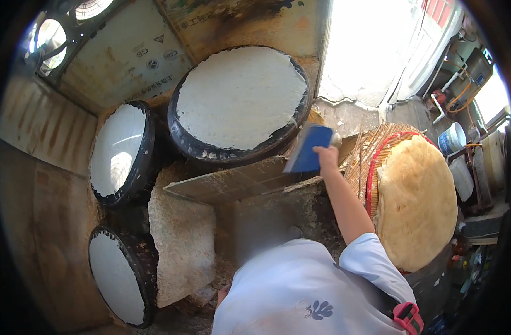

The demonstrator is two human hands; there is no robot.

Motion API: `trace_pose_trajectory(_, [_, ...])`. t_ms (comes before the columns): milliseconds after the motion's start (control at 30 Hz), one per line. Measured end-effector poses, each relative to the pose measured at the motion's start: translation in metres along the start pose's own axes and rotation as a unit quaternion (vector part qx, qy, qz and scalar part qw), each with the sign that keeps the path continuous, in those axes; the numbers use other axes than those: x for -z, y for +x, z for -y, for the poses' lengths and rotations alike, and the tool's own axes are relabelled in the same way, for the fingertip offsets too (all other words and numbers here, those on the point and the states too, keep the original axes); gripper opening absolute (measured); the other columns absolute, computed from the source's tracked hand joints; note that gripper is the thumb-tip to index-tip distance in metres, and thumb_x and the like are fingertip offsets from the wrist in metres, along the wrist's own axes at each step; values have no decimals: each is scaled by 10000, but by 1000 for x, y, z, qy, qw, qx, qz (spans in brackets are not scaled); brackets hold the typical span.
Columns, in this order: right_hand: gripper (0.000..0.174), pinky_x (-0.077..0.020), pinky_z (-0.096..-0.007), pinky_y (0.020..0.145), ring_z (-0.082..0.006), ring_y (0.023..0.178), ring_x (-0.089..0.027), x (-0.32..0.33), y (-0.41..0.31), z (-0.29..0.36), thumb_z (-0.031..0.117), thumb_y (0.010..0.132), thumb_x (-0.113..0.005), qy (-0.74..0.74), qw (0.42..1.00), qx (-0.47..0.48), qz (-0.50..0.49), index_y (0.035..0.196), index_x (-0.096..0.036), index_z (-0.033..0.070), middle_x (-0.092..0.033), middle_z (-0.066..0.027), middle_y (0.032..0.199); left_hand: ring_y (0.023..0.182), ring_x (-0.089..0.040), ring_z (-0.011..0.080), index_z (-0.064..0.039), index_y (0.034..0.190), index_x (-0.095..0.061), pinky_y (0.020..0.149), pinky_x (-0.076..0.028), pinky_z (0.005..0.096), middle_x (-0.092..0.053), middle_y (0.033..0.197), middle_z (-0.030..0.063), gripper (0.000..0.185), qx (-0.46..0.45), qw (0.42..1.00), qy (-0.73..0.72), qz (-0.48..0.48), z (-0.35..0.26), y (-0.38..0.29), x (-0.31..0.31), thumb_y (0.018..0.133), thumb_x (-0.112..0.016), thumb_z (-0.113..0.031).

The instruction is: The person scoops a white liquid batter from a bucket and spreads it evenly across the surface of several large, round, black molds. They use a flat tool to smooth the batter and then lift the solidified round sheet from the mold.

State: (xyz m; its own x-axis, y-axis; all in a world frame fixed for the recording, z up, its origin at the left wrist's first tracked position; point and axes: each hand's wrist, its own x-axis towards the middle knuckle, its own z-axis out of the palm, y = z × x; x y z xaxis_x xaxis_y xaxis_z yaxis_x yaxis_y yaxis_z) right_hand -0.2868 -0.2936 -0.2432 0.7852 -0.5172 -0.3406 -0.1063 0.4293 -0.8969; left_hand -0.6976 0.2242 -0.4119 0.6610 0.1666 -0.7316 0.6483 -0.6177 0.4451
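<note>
My right hand (328, 159) grips a broad blue scraper (310, 148) with a pale, blurred edge. It is held beside the right rim of a large round black griddle (184, 140). A white batter layer (238, 96) covers nearly all of that griddle, ragged along its border. Only a small part of my left hand (223, 294) shows beside my shirt, low in the picture, and its fingers are hidden. On the left stand two more black griddles (149, 138) (149, 272), each bearing a white layer (117, 146) (115, 276).
To the right, large tan flatbreads (418, 205) lie on a round stalk mat (370, 180) with a red band. A low board (238, 178) runs before the large griddle, beside a crusted panel (182, 243). A white bucket (452, 138) stands farther right.
</note>
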Motion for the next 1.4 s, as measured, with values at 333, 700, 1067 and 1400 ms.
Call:
trace_pose_trajectory(333, [136,-469,-300,621,-174,649,-577,14,18,-56,49,717,-629,13,1000,25,-3,835,-607,-17,-614,-60,759,955,-608,257,-42,1113,-603,808,-467,355,-628,1062,157,355,61,997,-53,2,3,-30,-24,840,-556,-263])
trace_pose_trajectory(700, [186,-486,-278,648,-148,703,-592,-1,-46,-38,82,761,-633,-39,987,-49,150,914,-600,-18,-618,-61,820,948,-609,268,-69,1112,-611,802,-469,374,-628,1056,155,355,59,992,-113,-14,54,-22,-59,834,-564,-284])
trace_pose_trajectory(1067, [201,-440,-298,555,-131,589,-550,-119,-89,-106,156,774,-623,-206,953,32,220,777,-593,-43,-592,-59,670,860,-634,223,-34,1076,-621,754,-490,339,-658,974,139,313,142,973,-172,-55,-43,-90,-23,800,-588,-178])
trace_pose_trajectory(1400, [355,-431,-416,511,-298,501,-569,-297,-73,-129,261,717,-642,-450,864,85,209,585,-575,-62,-566,-162,543,727,-614,159,-14,1115,-593,587,-471,297,-654,880,101,316,198,922,-329,-47,6,-93,-23,809,-608,-91])
